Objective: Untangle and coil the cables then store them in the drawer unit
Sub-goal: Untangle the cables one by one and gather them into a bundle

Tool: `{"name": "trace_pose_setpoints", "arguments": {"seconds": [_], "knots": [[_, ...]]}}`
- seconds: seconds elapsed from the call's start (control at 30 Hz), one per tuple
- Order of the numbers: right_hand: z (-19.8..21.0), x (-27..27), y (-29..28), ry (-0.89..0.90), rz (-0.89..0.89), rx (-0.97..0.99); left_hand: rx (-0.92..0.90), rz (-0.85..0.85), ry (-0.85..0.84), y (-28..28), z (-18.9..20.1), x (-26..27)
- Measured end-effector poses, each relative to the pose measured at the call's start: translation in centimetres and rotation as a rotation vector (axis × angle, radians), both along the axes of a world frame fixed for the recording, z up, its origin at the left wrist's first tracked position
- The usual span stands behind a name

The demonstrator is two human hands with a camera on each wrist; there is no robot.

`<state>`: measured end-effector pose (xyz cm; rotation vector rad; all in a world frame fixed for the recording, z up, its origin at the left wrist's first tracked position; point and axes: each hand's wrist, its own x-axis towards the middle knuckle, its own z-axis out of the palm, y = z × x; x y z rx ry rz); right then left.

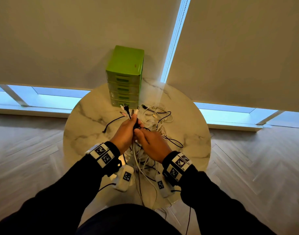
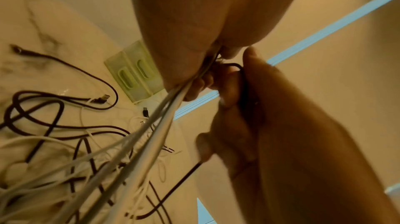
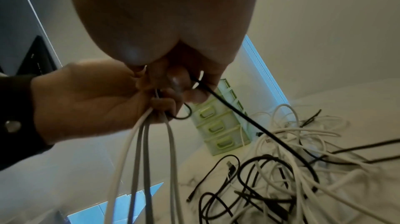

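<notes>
My left hand [image 1: 126,131] grips a bunch of cable ends [image 1: 128,111], white, grey and black, with the plugs fanning out above the fist. The white cables [image 3: 138,150] hang down from that fist [image 3: 90,97] toward the table. Right beside it, my right hand [image 1: 151,144] pinches a thin black cable [image 3: 249,121] between its fingertips [image 3: 179,77]. A tangle of black and white cables [image 1: 159,119] lies on the round marble table [image 1: 87,119]. The green drawer unit [image 1: 125,77] stands at the table's far edge, all drawers closed.
Loose cable loops spread across the table's middle and right, and one black cable end [image 1: 105,130] lies to the left. Some cables dangle over the near edge [image 1: 142,189]. Window blinds hang behind the table; wooden floor surrounds it.
</notes>
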<state>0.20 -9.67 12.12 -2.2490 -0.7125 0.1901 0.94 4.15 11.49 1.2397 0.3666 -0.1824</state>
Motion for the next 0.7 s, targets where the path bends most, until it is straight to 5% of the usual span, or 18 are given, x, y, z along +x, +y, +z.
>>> {"name": "trace_pose_setpoints", "arguments": {"seconds": [0.2, 0.33, 0.6, 0.7], "knots": [[-3.6, 0.0, -2.6, 0.302, 0.039, 0.026, -0.279, 0.161, -0.174, 0.5, 2.2, 0.4], [-7.2, 0.6, -6.0, 0.334, -0.023, -0.098, -0.317, 0.213, -0.258, 2.8, 3.8, 1.1], [-5.8, 4.2, -5.6, 0.093, -0.182, -0.387, 0.127, 0.171, -0.387, 4.0, 4.7, 0.8], [-2.5, 4.9, -2.7, 0.099, -0.290, -0.134, 0.295, 0.074, -0.303, 2.9, 3.4, -0.1]]}}
